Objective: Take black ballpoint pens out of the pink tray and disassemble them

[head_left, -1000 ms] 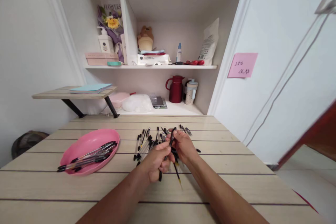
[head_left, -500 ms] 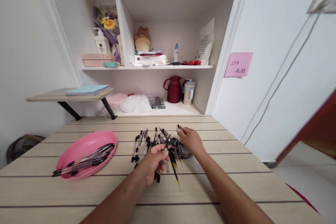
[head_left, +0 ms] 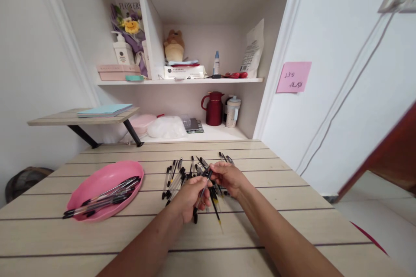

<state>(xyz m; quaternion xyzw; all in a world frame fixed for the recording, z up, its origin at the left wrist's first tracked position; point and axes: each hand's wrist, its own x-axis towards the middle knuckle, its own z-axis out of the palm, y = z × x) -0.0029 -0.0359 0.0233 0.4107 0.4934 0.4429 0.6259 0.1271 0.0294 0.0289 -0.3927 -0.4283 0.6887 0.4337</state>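
Note:
A pen [head_left: 202,192] with a clear barrel slants up and away in my left hand [head_left: 192,197], whose fingers are closed around it. At its upper end my right hand [head_left: 227,176] pinches a black piece that looks like a pen cap [head_left: 209,174]; the fingertips partly hide it. Around and beneath both hands lies a loose pile of pen parts: clear barrels [head_left: 176,183], black caps and dark refills [head_left: 214,203] with yellow ends. Beyond my right hand are a few more black pieces [head_left: 222,156].
On the left of the slatted table [head_left: 260,233] stands a pink dish [head_left: 99,177] holding several pens [head_left: 112,199]. A small raised shelf [head_left: 68,117] stands behind it. Against the cabinet sit a red jug [head_left: 214,109] and a pale cup [head_left: 232,113].
My right hand has come left and nearer from the pile's far right side to the upper end of the pen. My left hand still holds the pen. The view has shifted slightly.

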